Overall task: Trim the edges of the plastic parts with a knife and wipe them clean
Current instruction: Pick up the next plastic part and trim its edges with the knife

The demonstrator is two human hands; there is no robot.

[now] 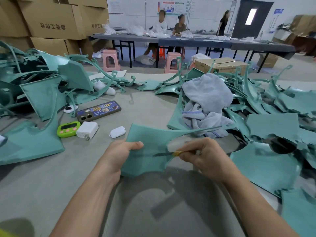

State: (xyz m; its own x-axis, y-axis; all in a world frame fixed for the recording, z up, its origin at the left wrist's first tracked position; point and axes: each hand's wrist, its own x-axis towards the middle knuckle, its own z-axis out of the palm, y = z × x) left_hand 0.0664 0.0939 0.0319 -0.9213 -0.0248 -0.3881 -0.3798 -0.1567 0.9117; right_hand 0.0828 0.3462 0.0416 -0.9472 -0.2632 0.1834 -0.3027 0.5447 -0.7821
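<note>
Two heaps of teal parts lay on the bench, the left heap and the right heap well apart. A grey cloth sat bunched on the near edge of the right heap.

Between the heaps, close to me and lifted off the bench, was the one part I was working on, a flat panel with a long thin arm running off toward the cloth. My left hand gripped its left edge, thumb pressed flat on top and the other fingers hidden underneath. My right hand had its fingers curled tight round the yellow handle of the knife. The thin blade pointed left and lay across the panel by the curved cut-out edge. Whether the edge of the blade was biting into the plastic, I could not tell.

I judged this to be the trimming step, with wiping not yet begun, since the cloth lay untouched. The next move, as I read it, called for drawing the blade along that curve, with the left grip steady and the thumb kept out of the blade's path. After that would come a reach to the right for the cloth.
</note>
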